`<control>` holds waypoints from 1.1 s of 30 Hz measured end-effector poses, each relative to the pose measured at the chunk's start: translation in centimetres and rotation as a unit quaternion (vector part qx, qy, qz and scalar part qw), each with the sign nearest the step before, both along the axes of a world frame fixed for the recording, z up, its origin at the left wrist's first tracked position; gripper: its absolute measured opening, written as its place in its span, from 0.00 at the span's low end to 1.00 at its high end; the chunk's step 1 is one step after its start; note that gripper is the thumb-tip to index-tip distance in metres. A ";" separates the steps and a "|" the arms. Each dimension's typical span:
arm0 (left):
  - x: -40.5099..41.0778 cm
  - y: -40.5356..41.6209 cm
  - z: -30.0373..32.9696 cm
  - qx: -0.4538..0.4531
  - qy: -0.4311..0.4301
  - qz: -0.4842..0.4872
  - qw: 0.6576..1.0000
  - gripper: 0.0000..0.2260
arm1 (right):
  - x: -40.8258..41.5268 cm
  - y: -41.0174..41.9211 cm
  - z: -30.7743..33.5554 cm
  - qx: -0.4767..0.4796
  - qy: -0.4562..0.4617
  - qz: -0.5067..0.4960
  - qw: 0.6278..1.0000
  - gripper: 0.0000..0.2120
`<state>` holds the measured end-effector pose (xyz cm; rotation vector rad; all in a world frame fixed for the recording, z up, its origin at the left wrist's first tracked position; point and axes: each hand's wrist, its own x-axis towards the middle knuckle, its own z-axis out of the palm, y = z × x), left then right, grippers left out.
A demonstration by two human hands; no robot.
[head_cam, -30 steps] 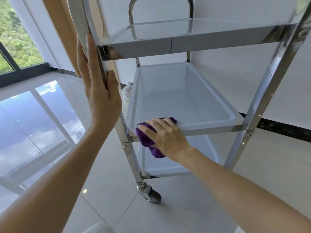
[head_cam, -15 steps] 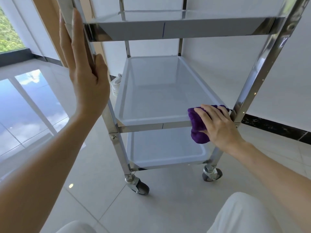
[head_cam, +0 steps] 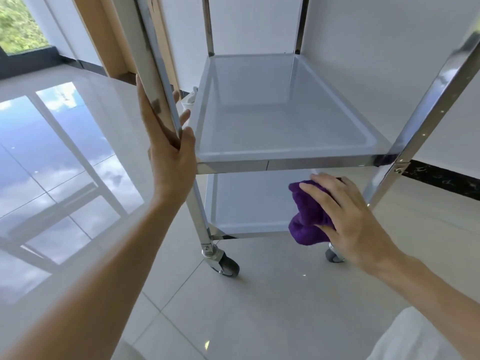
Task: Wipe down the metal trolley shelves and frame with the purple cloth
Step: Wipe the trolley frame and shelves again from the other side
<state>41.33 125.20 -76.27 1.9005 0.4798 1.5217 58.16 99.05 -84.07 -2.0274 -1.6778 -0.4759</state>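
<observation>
right hand: fingers clamped on bunched purple cloth, just below middle shelf's front rail, near its right corner | upright right leg just right | left hand: fingers wrapped round left front post, steadying the shiny metal trolley

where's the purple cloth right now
In the head view the purple cloth is low on the right, gripped by the right hand just under the middle shelf's front rail, beside the trolley's front right leg.
</observation>
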 end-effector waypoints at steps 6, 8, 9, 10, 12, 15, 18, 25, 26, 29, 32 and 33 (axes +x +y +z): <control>0.5 0.9 -0.6 0.018 -0.038 -0.023 0.999 0.35 | -2.1 5.1 -4.1 -0.156 0.370 -0.013 0.916 0.27; 0.5 0.8 -0.6 0.017 -0.050 -0.036 0.998 0.34 | -2.1 7.5 -4.7 -0.174 0.379 -0.021 0.909 0.27; 0.6 0.9 -0.8 0.017 -0.057 -0.038 0.998 0.33 | -2.3 8.8 -4.8 -0.173 0.365 -0.021 0.915 0.28; 0.7 0.9 -0.9 0.017 -0.061 -0.037 0.997 0.33 | -2.7 10.1 -5.0 -0.169 0.338 -0.018 0.925 0.29; 0.9 1.1 -1.3 0.017 -0.061 -0.031 0.998 0.32 | -4.0 12.9 -5.9 -0.164 0.261 -0.003 0.951 0.31; 0.9 1.2 -1.5 0.014 -0.049 -0.010 0.999 0.32 | -6.4 16.3 -9.2 -0.229 0.156 0.023 0.961 0.32; 0.9 1.0 -1.7 0.021 -0.041 0.012 0.999 0.32 | -8.9 18.1 -13.3 -0.288 0.073 -0.028 0.955 0.35; 0.6 0.5 -1.4 0.060 -0.041 0.014 0.997 0.32 | -8.9 18.2 -16.2 -0.216 0.017 -0.045 0.975 0.34; 0.5 0.6 -1.4 0.054 -0.038 0.015 0.998 0.32 | -8.3 17.8 -16.1 -0.218 0.010 -0.032 0.975 0.35; 0.4 0.4 -1.0 0.064 -0.026 0.010 0.998 0.33 | -5.2 15.3 -15.9 -0.222 -0.006 -0.007 0.975 0.37; 0.5 0.4 -1.0 0.058 -0.027 0.014 0.998 0.32 | -0.6 11.0 -15.3 -0.237 -0.032 -0.008 0.971 0.38; 0.6 0.4 -1.1 0.051 -0.029 0.019 0.998 0.32 | 1.1 9.3 -15.0 -0.238 -0.034 -0.018 0.970 0.37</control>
